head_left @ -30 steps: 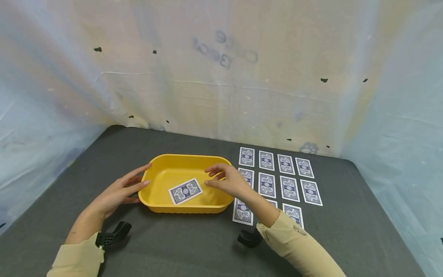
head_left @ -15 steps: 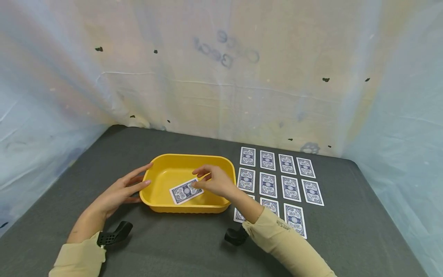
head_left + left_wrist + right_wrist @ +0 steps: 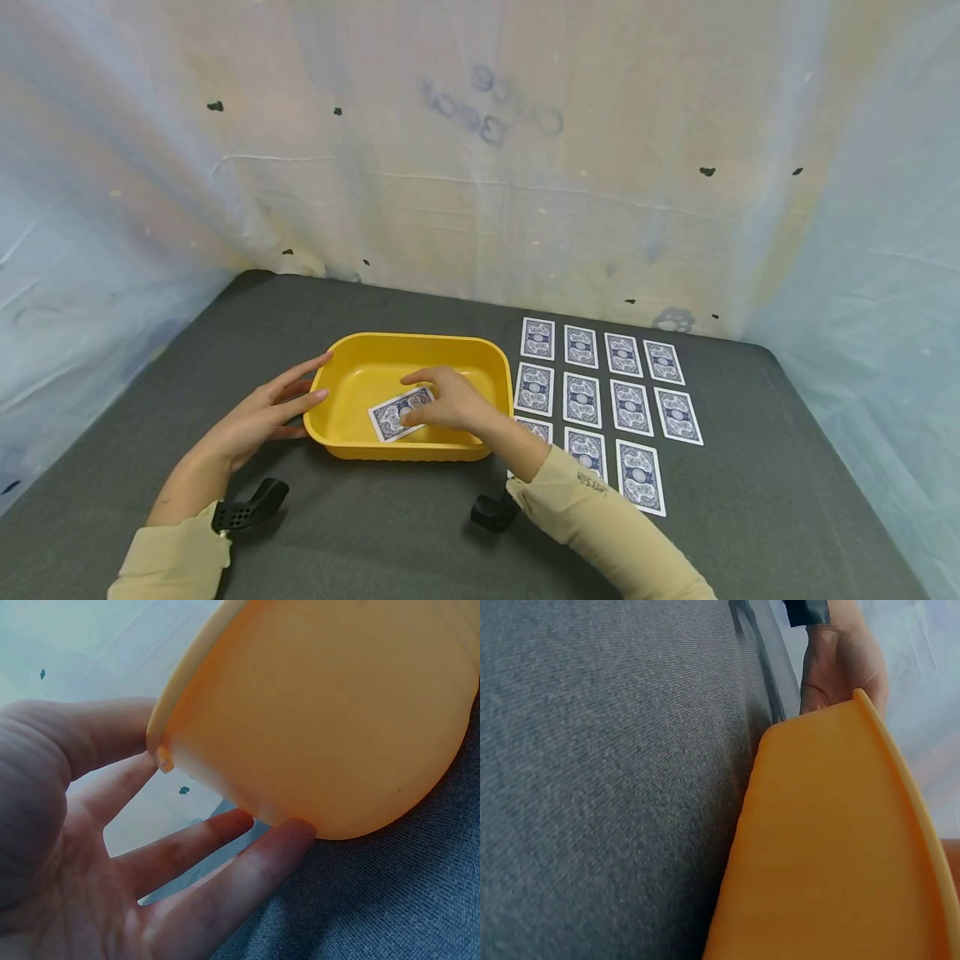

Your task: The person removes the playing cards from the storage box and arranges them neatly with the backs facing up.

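A yellow plastic tub (image 3: 408, 451) stands on the dark cloth in the head view. Inside it lies a single playing card (image 3: 386, 419), its blue patterned back up and set at a slant. My left hand (image 3: 258, 417) touches the tub's left end from outside; in the left wrist view the thumb meets the rim and extended fingers (image 3: 281, 851) rest on the outer wall. My right hand (image 3: 450, 404) reaches into the tub over the card, with thumb and forefinger spread across it. The tub's wall (image 3: 817, 840) hides most of this hand in the right wrist view.
Right of the tub, several face-down playing cards (image 3: 582, 398) lie in rows, a few partly behind my right forearm. A pale plastic sheet (image 3: 480, 167) hangs behind and beside the table (image 3: 757, 500). A black wrist mount (image 3: 251, 507) sits on each forearm.
My right hand has moved left and slightly down inside the tub, from beside the card to over it. The left hand stays at the tub's end.
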Motion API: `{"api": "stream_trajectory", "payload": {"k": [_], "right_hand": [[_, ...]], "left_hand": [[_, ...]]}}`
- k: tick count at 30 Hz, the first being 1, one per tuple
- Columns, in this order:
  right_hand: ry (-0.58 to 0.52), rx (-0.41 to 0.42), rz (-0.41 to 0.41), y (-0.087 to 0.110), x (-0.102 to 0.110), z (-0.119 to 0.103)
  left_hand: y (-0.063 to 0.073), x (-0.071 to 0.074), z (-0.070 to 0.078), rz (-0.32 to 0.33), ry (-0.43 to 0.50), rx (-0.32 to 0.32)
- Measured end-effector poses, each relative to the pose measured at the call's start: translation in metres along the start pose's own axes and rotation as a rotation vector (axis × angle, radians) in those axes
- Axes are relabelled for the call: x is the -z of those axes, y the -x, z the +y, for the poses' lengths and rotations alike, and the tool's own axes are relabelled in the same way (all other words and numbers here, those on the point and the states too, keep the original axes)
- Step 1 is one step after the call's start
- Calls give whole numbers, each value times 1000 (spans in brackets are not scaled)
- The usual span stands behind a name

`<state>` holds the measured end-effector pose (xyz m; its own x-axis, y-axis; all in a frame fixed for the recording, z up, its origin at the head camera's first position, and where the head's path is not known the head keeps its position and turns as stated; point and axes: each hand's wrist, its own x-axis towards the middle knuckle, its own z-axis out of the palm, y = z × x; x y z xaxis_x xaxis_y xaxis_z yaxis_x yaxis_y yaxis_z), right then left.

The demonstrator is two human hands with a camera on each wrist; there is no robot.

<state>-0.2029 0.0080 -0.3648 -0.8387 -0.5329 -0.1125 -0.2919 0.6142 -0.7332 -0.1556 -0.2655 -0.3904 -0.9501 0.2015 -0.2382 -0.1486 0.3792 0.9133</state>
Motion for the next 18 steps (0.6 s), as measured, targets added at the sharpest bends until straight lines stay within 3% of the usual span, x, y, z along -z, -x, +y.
{"api": "stream_trajectory", "payload": {"k": [8, 18], "right_hand": [[137, -22, -27, -4, -10, 0], [267, -55, 3, -5, -17, 6]], "left_hand": [[0, 0, -1, -5, -2, -3], [-1, 0, -1, -5, -11, -11]]}}
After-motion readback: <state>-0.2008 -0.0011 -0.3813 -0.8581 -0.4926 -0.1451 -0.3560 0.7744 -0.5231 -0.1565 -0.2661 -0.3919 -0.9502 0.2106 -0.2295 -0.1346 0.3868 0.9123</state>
